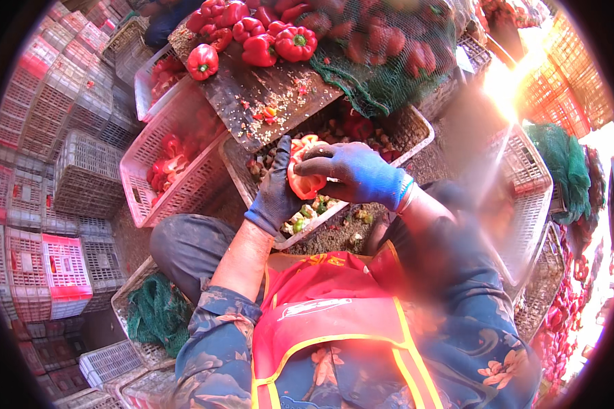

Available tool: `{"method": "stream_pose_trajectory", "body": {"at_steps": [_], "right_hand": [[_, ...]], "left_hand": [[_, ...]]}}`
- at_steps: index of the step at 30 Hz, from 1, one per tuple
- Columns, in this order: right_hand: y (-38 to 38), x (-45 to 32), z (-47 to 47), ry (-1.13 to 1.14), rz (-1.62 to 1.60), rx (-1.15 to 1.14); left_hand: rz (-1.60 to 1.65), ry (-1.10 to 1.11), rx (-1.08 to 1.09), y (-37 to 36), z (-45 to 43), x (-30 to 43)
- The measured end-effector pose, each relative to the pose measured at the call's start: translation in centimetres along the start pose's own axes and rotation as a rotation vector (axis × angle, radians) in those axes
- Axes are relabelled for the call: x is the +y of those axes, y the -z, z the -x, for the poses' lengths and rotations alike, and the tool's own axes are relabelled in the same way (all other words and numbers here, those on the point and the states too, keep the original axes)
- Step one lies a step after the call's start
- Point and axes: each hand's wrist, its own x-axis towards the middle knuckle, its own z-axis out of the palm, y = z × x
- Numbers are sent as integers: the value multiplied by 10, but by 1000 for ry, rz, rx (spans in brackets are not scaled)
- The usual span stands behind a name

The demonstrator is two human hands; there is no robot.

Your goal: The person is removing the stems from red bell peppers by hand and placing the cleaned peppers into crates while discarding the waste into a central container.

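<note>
A cut-open red bell pepper [306, 185], its hollow inside showing, is held between my two gloved hands over a crate of trimmings [414, 134]. My left hand [278, 197] supports it from the left side, thumb raised along its edge. From the right, my right hand [350, 171] lays its fingers across the pepper's opening; whether a tool is in that hand is hidden. Just beyond, a dark wooden board [235, 105] carries scattered seeds and small pepper scraps. Whole red bell peppers [295, 44] are heaped on its far part.
Left of the board, a pink plastic crate [138, 202] holds cut red peppers. A green mesh sack [378, 41] of peppers slumps at the back right. Stacked crates [89, 168] line the left side. Green netting [158, 314] fills a crate beside my left knee. Glare blurs the right.
</note>
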Motion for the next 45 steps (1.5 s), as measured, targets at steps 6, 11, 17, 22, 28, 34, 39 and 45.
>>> {"method": "stream_pose_trajectory", "body": {"at_steps": [6,11,17,22,28,34,39,45], "right_hand": [[-16,17,15,-296,-201,198],[-13,6,10,-440,-473,254],[-23,-1,19,-407,-663,194],[-9,-11,15,-559,-853,192],[1,-1,15,-741,-1379,312],[11,-3,16,-918,-1341,428],[-12,-9,11,-798,-933,175],[-46,3,21,-767,-861,-31]], "left_hand": [[-128,27,91,-15,5,-6],[-591,-416,197,-11,-3,-31],[-271,-345,155,-20,11,-39],[17,-92,0,-30,23,-23],[52,-121,-7,-20,8,-25],[-493,-334,267,2,7,-22],[-846,-422,344,-2,11,-22],[-888,-376,269,1,9,-37]]}}
